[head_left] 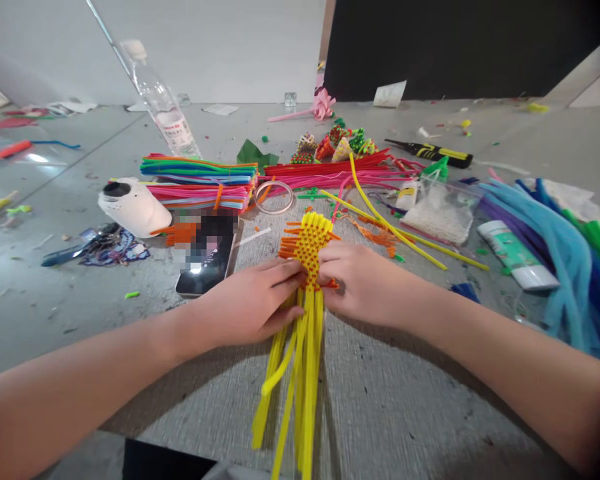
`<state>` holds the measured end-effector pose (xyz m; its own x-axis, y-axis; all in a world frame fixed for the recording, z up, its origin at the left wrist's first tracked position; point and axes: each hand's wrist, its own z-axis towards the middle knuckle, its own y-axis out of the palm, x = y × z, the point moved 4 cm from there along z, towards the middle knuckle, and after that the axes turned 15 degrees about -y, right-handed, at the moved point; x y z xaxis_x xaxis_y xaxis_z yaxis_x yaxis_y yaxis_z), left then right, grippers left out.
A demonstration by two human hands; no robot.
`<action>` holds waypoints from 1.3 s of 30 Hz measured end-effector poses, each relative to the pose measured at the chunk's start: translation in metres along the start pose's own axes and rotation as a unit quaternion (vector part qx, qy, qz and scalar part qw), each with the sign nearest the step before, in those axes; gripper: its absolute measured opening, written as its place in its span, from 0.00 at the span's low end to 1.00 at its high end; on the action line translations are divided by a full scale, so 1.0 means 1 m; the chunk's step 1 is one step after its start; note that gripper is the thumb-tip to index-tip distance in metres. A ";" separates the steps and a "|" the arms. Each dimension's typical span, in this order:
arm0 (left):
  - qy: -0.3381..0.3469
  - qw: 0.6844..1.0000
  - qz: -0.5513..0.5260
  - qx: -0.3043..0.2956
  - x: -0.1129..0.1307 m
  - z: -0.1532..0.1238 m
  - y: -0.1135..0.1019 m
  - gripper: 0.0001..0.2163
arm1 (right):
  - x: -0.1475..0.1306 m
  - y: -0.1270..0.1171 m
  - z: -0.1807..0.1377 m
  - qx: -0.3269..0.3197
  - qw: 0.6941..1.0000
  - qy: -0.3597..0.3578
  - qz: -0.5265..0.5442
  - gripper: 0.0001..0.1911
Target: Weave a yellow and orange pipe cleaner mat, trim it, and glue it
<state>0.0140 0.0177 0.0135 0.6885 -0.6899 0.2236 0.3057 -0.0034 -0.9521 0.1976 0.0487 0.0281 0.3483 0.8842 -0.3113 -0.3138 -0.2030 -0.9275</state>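
Observation:
A woven piece of yellow and orange pipe cleaners [311,241] lies on the grey table in front of me, its long yellow ends [307,393] trailing toward me. Short orange ends stick out along its sides. My left hand [260,297] pinches the lower left edge of the weave, thumb below and fingers on top. From the right, my right hand [355,280] is closed with curled fingers at the opposite edge, where a bit of orange pipe cleaner shows beneath. My fingers hide part of the weave's lower edges.
Beyond the weave lie bundled coloured pipe cleaners [200,177], a tape roll [274,198] and loose yellow pipe cleaners [400,227]. At left are a phone [215,250], a white container [135,208] and a bottle [165,110]. Right: a bead bag [440,213], a tube [517,253] and blue pipe cleaners [565,260].

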 end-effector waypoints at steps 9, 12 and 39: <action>0.019 0.998 -0.059 -0.015 -0.003 -0.007 -0.006 0.17 | -0.014 0.000 0.006 0.003 0.998 0.055 0.033 0.03; 0.030 0.998 -0.053 -0.030 -0.002 -0.010 -0.006 0.18 | -0.017 0.004 0.006 0.001 0.996 0.082 0.026 0.04; 0.048 0.994 -0.047 -0.083 -0.007 -0.010 -0.011 0.14 | -0.010 0.003 0.021 -0.061 0.993 0.086 0.058 0.17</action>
<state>-0.0007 0.0152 0.0201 0.5936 -0.7470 0.2993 0.2464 -0.1854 -0.9513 0.1742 0.0483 0.0329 0.4652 0.7693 -0.4380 -0.2551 -0.3573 -0.8985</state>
